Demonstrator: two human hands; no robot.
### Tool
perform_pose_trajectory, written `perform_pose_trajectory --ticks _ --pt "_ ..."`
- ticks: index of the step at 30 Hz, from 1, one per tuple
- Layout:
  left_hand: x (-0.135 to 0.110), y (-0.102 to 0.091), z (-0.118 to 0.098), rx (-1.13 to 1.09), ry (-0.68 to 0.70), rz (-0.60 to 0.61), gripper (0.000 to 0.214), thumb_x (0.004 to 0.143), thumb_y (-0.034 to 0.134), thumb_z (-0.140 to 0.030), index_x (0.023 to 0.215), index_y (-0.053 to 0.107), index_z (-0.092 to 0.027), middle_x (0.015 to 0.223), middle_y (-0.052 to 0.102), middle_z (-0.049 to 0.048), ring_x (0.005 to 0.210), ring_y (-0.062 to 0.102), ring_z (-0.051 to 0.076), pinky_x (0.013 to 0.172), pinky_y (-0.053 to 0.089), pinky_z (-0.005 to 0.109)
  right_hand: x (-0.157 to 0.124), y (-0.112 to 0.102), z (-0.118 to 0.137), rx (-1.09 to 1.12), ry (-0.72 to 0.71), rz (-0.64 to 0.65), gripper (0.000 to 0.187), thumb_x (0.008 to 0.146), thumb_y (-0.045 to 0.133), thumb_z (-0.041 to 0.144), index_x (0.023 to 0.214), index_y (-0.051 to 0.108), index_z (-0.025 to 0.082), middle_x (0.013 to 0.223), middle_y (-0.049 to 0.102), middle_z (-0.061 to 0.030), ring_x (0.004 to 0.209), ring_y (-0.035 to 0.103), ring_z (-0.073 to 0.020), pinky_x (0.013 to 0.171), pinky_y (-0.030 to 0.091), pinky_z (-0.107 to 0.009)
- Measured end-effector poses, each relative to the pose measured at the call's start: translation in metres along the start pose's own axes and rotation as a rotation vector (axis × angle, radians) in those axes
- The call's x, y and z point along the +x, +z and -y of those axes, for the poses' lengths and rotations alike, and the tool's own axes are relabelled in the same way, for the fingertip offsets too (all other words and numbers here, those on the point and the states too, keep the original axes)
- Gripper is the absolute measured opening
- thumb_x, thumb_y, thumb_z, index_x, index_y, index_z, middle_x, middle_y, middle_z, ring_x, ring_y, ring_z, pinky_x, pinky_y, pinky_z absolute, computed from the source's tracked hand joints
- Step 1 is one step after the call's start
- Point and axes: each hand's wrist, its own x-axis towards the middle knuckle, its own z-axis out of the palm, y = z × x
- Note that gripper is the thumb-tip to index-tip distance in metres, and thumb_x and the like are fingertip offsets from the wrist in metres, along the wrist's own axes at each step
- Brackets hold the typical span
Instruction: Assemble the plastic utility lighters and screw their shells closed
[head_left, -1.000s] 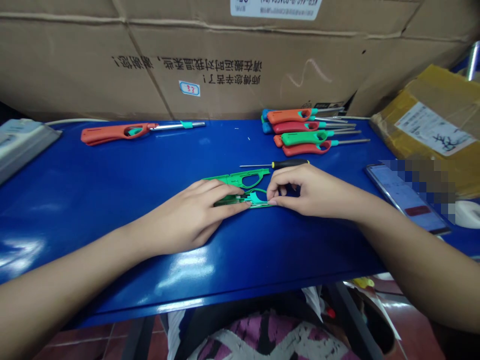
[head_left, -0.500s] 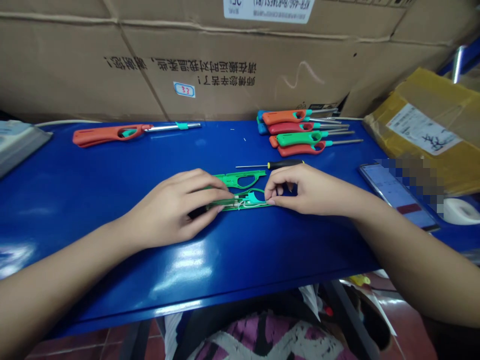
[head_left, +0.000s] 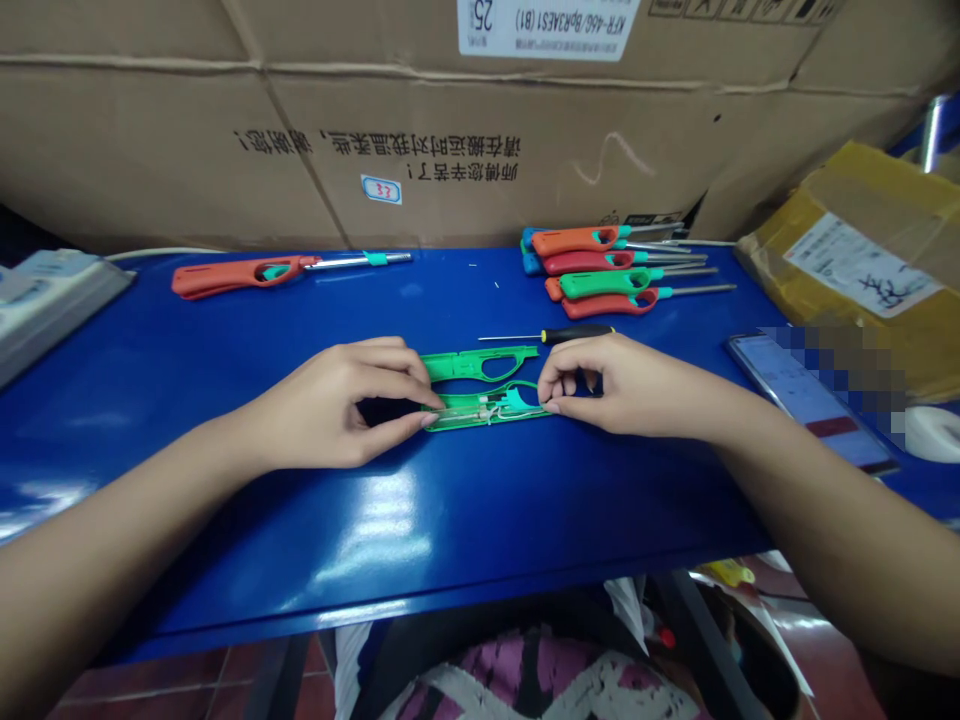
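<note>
Containers: big cardboard boxes point(head_left: 450, 130) standing along the counter's point(head_left: 300, 520) far edge at 12 o'clock, closed, contents not showing. Yellow-taped parcel point(head_left: 862, 250) sitting at 2 o'clock, also sealed.

Left hand point(head_left: 337, 405) lying on the counter, fingers point(head_left: 420, 400) narrowed to a pinch on the left end of the open green lighter shell point(head_left: 487, 408), thumb below, index on top. Right hand point(head_left: 622, 385) pinching the same shell's right end, fingers point(head_left: 551, 385) curled tight around the teal trigger piece point(head_left: 514, 398) area. Both hands gripping the shell, which is resting flat on the counter at centre.

Shell's long axis running 9 to 3 o'clock, tilted slightly up toward 3; inner side facing up, small parts showing inside. Its matching green cover half point(head_left: 480, 362) lying just beside it at 12 o'clock, parallel, trigger opening toward 3.

Black-handled screwdriver point(head_left: 577, 334) lying just past the right hand, tip pointing to 9 o'clock. Stack of assembled lighters point(head_left: 600, 270), orange, red, green, at 1 o'clock, nozzles pointing to 3. Single orange lighter point(head_left: 247, 276) at 10 o'clock, nozzle also pointing to 3. Phone point(head_left: 810, 400) lying at 3 o'clock, screen lit.
</note>
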Motion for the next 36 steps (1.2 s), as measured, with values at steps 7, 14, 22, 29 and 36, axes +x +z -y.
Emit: perform_pose_trajectory --ticks 7,14,22,29,36 --pt "0.002 -0.002 0.004 -0.135 -0.080 0.052 0.018 0.095 0.068 -0.024 0.108 0.079 -0.023 0.102 0.071 0.0054 0.089 0.067 0.015 0.082 0.055 0.026 0.000 0.000 0.001 0.001 0.020 0.020 0.013 0.079 0.060 0.016 0.085 0.071 0.018 0.082 0.072 -0.0033 0.071 0.063 -0.0145 0.065 0.052 -0.027" --pt "0.001 -0.004 0.003 -0.161 -0.110 0.072 0.016 0.095 0.070 -0.026 0.106 0.081 -0.023 0.103 0.070 0.0055 0.091 0.067 0.015 0.083 0.053 0.027 0.001 0.001 0.000 -0.007 0.040 0.023 0.013 0.081 0.060 0.022 0.085 0.072 0.018 0.083 0.073 -0.0031 0.071 0.063 -0.0149 0.064 0.049 -0.027" --pt "0.000 -0.006 0.001 -0.044 -0.075 0.105 0.018 0.098 0.067 -0.028 0.110 0.080 -0.025 0.106 0.069 0.0057 0.098 0.064 0.018 0.088 0.050 0.031 0.003 0.003 -0.004 -0.020 0.035 0.013 0.012 0.083 0.061 0.024 0.084 0.072 0.019 0.082 0.073 -0.0026 0.070 0.061 -0.0151 0.062 0.047 -0.028" --pt "0.002 -0.004 -0.004 -0.049 -0.099 0.056 0.018 0.099 0.062 -0.023 0.100 0.080 -0.020 0.102 0.071 0.0056 0.092 0.066 0.017 0.087 0.051 0.031 0.003 0.003 -0.005 -0.051 0.008 -0.001 0.013 0.086 0.062 0.027 0.085 0.072 0.019 0.082 0.072 -0.0028 0.072 0.061 -0.0156 0.065 0.048 -0.029" --pt "0.005 0.006 -0.012 -0.020 -0.091 -0.065 0.018 0.098 0.063 -0.023 0.108 0.077 -0.015 0.102 0.075 0.0078 0.095 0.068 0.019 0.090 0.053 0.033 0.002 0.004 -0.002 -0.102 -0.035 -0.039 0.022 0.094 0.062 0.037 0.084 0.072 0.020 0.084 0.071 -0.0032 0.076 0.061 -0.0162 0.069 0.047 -0.030"
